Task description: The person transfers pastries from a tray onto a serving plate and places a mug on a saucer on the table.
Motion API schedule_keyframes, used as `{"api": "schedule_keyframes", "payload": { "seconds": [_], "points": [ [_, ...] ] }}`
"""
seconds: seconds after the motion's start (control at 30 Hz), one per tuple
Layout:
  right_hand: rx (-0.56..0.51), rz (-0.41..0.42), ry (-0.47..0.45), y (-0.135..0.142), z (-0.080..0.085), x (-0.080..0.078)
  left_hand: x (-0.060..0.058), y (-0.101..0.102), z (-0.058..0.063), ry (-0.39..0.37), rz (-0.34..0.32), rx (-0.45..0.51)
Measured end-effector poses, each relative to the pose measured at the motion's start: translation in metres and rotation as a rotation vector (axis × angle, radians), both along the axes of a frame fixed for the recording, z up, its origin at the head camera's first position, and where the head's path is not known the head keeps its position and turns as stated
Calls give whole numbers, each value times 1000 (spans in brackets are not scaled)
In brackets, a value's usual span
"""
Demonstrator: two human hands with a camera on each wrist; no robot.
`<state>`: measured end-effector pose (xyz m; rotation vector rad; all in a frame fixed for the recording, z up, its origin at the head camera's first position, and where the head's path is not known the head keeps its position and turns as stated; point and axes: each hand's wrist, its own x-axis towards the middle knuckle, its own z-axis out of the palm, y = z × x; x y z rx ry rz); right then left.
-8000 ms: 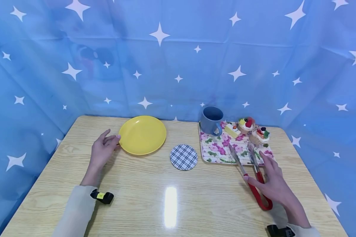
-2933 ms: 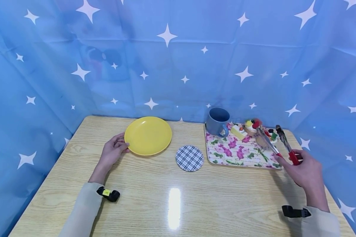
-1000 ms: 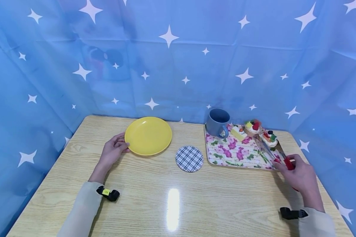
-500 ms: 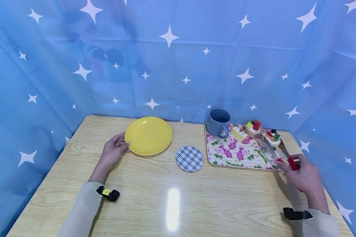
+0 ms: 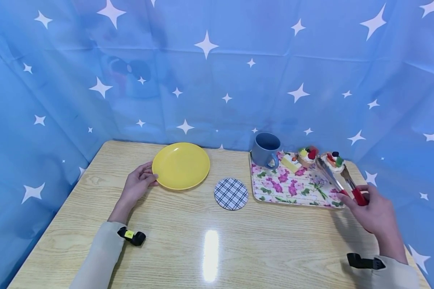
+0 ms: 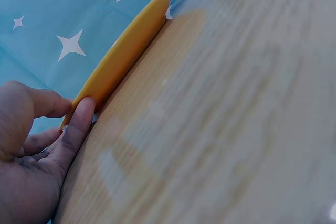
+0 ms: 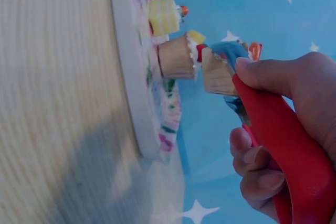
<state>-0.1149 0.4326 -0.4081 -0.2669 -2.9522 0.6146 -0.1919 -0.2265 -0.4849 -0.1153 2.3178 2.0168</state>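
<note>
"Two hands over one table (image 5: 166, 241), then. What does the head view give you?"

"The left hand (image 5: 137, 183) pinches the rim of a yellow plate (image 5: 181, 165), which lies near the table's far edge, towards its far left corner. Over by the far right corner is a flowered tray (image 5: 275, 195). The right hand (image 5: 374, 210) holds red-handled tongs (image 5: 359, 196) above the tray's right edge, and their tips are closed about a fruit cupcake (image 5: 334, 162)."

"And around those?"

"A blue mug (image 5: 261, 155) stands on the tray's far left corner. A slice of cake (image 5: 290, 164) and another cupcake (image 5: 306, 158) sit along the far edge. A checked coaster (image 5: 231, 194) lies on the table between plate and tray, nearer the tray."

"Left wrist?"

"Thumb and forefinger are at the plate's rim, one on each side. How hard they squeeze, I cannot tell."

"Right wrist?"

"The thumb presses one arm of the tongs, with fingers curled at the other. The fruit cupcake is held clear of the tray, with a gap showing below it, while the slice of cake and its neighbour rest on the tray. The tong tips are partly hidden there"
</note>
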Motion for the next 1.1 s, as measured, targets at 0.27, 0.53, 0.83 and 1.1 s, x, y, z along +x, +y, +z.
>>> {"api": "schedule_keyframes", "payload": {
  "seconds": [0.27,0.53,0.83,1.1],
  "points": [
    [10,30,23,-10,8,1,0,0,-1,-2,6,-2],
    [1,30,-1,-22,17,3,-2,-1,-4,4,1,-4],
    [-13,85,41,-35,22,3,-2,-1,-4,1,2,3],
    [-14,95,75,-45,26,4,-4,-1,-5,14,0,-9]
  ]
}}
